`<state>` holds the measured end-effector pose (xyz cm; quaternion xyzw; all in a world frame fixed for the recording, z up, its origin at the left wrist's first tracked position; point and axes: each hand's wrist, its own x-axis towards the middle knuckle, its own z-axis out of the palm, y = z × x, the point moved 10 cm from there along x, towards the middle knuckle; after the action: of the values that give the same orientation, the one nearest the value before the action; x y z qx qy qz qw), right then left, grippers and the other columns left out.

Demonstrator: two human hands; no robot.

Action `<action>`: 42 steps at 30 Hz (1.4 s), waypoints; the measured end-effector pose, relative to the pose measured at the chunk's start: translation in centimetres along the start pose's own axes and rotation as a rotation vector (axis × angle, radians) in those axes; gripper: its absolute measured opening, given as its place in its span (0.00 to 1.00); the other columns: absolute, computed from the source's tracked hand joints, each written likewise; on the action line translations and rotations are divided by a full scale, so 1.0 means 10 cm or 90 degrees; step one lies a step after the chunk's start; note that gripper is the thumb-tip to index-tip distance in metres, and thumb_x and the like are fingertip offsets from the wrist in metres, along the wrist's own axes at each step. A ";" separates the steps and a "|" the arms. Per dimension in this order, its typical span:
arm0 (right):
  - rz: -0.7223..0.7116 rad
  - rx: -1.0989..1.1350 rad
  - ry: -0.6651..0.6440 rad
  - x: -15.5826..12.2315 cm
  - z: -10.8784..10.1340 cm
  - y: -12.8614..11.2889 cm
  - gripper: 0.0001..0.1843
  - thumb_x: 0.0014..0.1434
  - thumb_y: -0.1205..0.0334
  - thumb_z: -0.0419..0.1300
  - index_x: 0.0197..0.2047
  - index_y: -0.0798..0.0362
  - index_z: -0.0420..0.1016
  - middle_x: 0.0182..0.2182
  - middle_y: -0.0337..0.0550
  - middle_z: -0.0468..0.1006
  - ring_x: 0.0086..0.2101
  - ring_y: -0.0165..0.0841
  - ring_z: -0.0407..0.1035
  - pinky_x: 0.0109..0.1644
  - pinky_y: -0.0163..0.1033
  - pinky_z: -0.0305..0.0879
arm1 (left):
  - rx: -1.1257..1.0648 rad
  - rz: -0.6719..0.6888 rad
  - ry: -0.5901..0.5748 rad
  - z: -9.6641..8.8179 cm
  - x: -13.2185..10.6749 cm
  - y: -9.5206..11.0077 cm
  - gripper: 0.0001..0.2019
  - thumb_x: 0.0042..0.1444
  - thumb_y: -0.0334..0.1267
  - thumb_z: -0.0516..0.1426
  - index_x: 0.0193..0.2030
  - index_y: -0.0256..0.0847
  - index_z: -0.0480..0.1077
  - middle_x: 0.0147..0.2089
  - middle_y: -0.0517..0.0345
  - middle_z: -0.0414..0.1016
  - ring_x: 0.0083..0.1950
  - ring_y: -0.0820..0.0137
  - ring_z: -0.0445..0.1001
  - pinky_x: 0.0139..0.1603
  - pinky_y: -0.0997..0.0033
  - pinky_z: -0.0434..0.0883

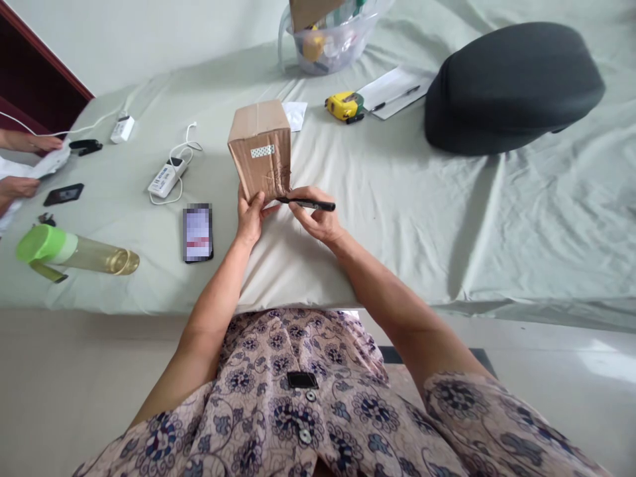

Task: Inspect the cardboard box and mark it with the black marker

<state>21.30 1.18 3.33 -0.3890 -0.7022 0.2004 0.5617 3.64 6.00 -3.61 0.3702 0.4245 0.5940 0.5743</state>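
Observation:
A small brown cardboard box (260, 149) stands tilted on the cloth-covered table (397, 199), with a strip of white tape on its near face. My left hand (250, 217) is closed on the box's lower near edge and props it up. My right hand (318, 222) pinches a black pen (307, 205), which lies level with its tip against the box's lower right corner.
A phone (197, 232) lies left of my hands, with a white power strip (167, 177) and a green-lidded bottle (72, 253) beyond. A black cushion (507, 86), yellow tape measure (344, 106), paper with pen (392, 93) and plastic tub (332, 40) sit behind. Another person's hands (22, 165) work at far left.

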 end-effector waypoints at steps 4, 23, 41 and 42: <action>0.033 -0.029 0.164 0.00 -0.32 0.03 0.24 0.69 0.34 0.49 0.50 0.41 0.76 0.43 0.47 0.81 0.43 0.45 0.78 0.52 0.55 0.76 | 0.040 0.002 0.013 -0.08 0.06 -0.03 0.42 0.49 0.50 0.74 0.69 0.57 0.62 0.58 0.55 0.79 0.46 0.63 0.84 0.37 0.72 0.80; 0.437 -0.549 -0.009 -0.16 -0.82 1.27 0.43 0.60 0.40 0.62 0.70 0.57 0.63 0.64 0.69 0.68 0.63 0.62 0.60 0.64 0.74 0.54 | 0.970 0.135 0.164 -0.15 -0.06 0.40 0.15 0.65 0.43 0.60 0.51 0.34 0.72 0.58 0.31 0.75 0.66 0.43 0.70 0.69 0.46 0.64; 0.142 -0.482 -0.419 -0.61 0.15 0.40 0.35 0.73 0.41 0.48 0.75 0.51 0.63 0.75 0.57 0.58 0.74 0.55 0.52 0.76 0.66 0.50 | 1.013 0.156 0.076 -0.04 -0.13 0.29 0.13 0.63 0.39 0.59 0.49 0.31 0.73 0.58 0.26 0.72 0.64 0.37 0.68 0.66 0.37 0.65; 0.142 -0.486 -0.417 -0.66 0.10 0.38 0.35 0.73 0.41 0.47 0.75 0.50 0.63 0.75 0.56 0.59 0.74 0.55 0.52 0.76 0.65 0.51 | 1.012 0.154 0.057 -0.04 -0.13 0.28 0.13 0.63 0.38 0.60 0.49 0.30 0.74 0.57 0.25 0.72 0.64 0.37 0.68 0.66 0.38 0.65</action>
<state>22.01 -1.36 -3.86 -0.5556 -0.8186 0.1003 0.1053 2.34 4.71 -1.10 0.6875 0.6999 0.1862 0.0531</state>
